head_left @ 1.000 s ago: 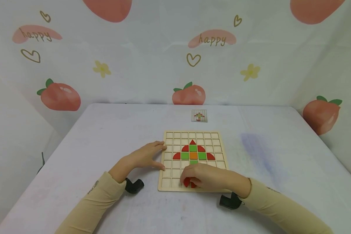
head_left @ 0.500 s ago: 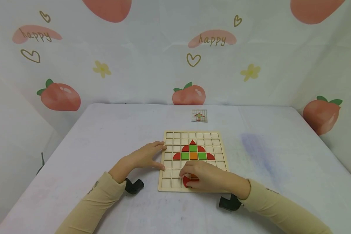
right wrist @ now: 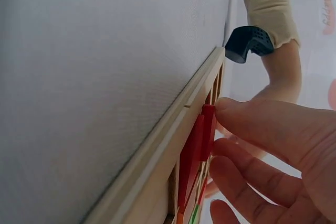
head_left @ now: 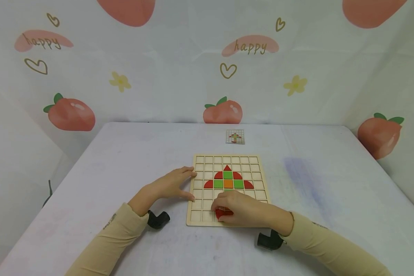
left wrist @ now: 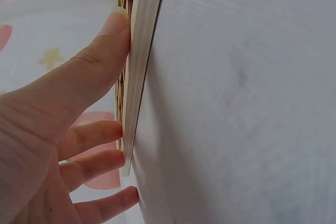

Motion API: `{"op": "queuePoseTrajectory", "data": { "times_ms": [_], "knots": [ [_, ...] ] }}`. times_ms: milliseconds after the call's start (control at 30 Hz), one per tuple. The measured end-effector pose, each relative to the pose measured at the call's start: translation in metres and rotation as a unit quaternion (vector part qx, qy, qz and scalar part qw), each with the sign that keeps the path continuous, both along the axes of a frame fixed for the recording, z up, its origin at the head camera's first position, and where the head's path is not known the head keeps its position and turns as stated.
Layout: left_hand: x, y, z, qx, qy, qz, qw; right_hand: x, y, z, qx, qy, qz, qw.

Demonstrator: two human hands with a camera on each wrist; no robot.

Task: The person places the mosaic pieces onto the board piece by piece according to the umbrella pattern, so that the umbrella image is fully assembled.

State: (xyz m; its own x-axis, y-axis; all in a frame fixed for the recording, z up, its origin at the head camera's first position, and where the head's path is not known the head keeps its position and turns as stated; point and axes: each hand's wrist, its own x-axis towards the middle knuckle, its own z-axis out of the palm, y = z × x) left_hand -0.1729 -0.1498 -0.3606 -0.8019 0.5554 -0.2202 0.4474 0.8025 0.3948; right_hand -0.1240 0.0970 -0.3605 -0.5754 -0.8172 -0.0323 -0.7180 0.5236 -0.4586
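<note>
- The right hand (head_left: pixel 243 209) rests on the near rows of the wooden grid board (head_left: pixel 258 168), fingers curled down over a red piece (head_left: pixel 223 213) at about 6 o'clock on the board.
- In the right wrist view the fingertips (right wrist: pixel 247 116) pinch the red piece (right wrist: pixel 202 140), which stands partly raised out of its cell near the board's front rim (right wrist: pixel 157 150); the hand is grasping it, not released.
- The left hand (head_left: pixel 170 184) lies open at the board's 9 o'clock edge, fingers fairly straight. In the left wrist view its thumb (left wrist: pixel 100 51) presses flat on the board's rim (left wrist: pixel 140 61) and the other fingertips touch the same edge; it grips nothing.
- On the board a pattern of red, green and orange pieces (head_left: pixel 228 179) fills the middle cells, with a red triangle on top.
- The outer columns and the far row of the grid are bare cells. The table (head_left: pixel 124 153) has open surface at 9, 12 and 3 o'clock of the board; its front edge lies close to the near rim.
- A small pattern card (head_left: pixel 235 136) lies on the table at 12 o'clock, well apart from the board.
- The backdrop (head_left: pixel 179 69) carries peaches, hearts, flowers and the word "happy" (head_left: pixel 250 46), printed twice.
</note>
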Motion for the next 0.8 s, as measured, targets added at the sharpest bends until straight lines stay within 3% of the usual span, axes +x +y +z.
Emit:
{"op": "queuePoseTrajectory", "data": {
  "times_ms": [300, 800],
  "knots": [
    [-0.0012, -0.0005, -0.0023, -0.001, 0.008, -0.004, 1.0, -0.002, -0.0028, -0.0015, -0.012, 0.006, 0.037, 0.999],
    [-0.0036, 0.0, -0.0016, -0.004, 0.002, -0.003, 1.0, -0.0013, -0.0022, -0.0025, -0.014, -0.004, 0.014, 1.0]
  ]
}}
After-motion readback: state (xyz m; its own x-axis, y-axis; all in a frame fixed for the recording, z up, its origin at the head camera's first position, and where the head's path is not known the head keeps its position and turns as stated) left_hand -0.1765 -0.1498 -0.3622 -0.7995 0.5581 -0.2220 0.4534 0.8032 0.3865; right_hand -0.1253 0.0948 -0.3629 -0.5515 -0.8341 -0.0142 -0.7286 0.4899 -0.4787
